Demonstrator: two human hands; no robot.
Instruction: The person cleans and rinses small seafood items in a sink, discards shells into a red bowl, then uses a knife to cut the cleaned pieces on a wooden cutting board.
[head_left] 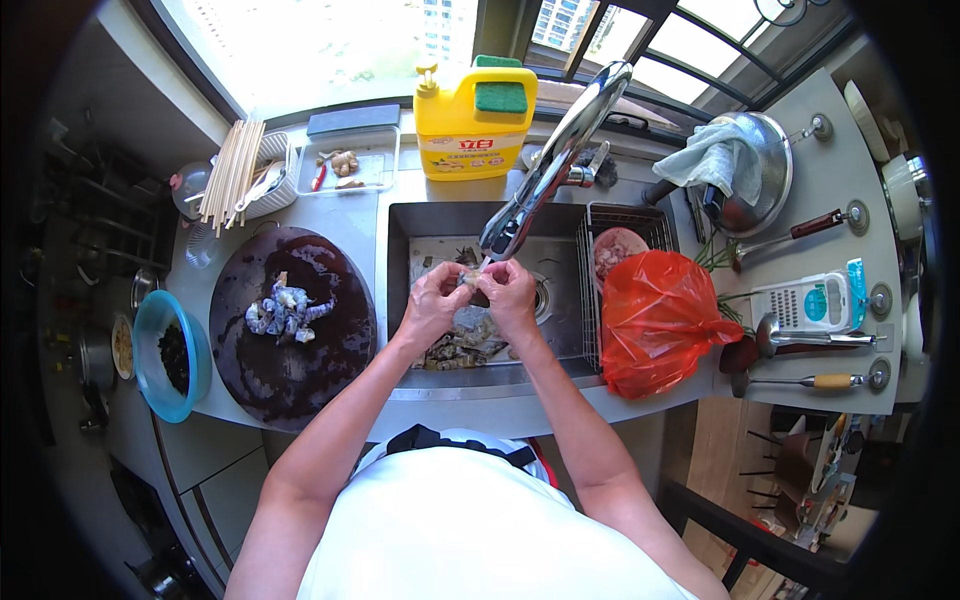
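Observation:
Over the sink (398, 245), my left hand (436, 302) and my right hand (510, 300) meet just below the faucet (545, 160). Their fingertips pinch a small shrimp (471, 278) between them, mostly covered by the fingers. Beneath my hands, more shrimp (462, 345) lie at the bottom of the sink, partly blocked from view by my wrists and hands. To the left, a pile of grey-blue shrimp (290, 310) rests on a round dark cutting board (255, 375) with a wet surface.
A red plastic bag (660, 325) and a bowl of pinkish meat (617, 250) occupy the wire rack (590, 300). Behind the sink stands a yellow detergent jug (470, 135). A blue basin (145, 350), chopsticks (232, 170) and a clear tray (375, 160) are at left; a wok lid (765, 190) is at right.

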